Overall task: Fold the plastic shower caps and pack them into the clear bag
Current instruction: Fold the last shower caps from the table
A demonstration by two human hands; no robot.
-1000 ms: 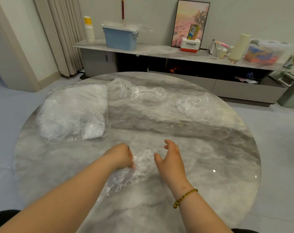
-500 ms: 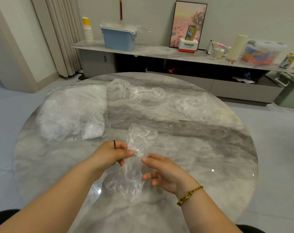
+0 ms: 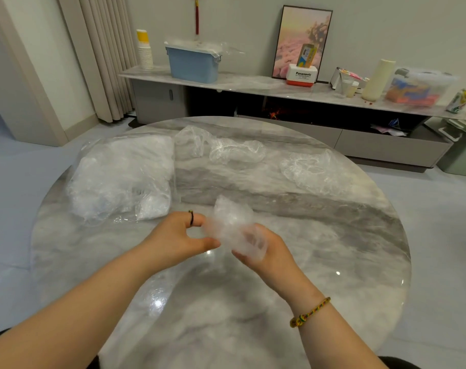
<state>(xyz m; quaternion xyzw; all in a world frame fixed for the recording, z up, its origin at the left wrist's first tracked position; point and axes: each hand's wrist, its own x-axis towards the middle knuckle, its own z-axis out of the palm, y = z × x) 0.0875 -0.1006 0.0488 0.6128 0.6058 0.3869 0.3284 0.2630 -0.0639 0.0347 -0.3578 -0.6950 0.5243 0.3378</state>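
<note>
Fingers (image 3: 197,218) of the left hand (image 3: 173,241) and right hand (image 3: 271,251) pinch one bunched shower cap (image 3: 233,222) above the table (image 3: 333,235).

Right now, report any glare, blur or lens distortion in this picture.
Head view: bright glare spots sit on the glossy table. The shower cap, held between the left hand and right hand, looks smeared and its folds are unreadable. The wide-angle lens bows the sideboard and tilts the curtain.

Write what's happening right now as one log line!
step: folding shower cap | left hand: pinches it | right hand: holds it | clear bag: table, left | loose caps: far side
</note>
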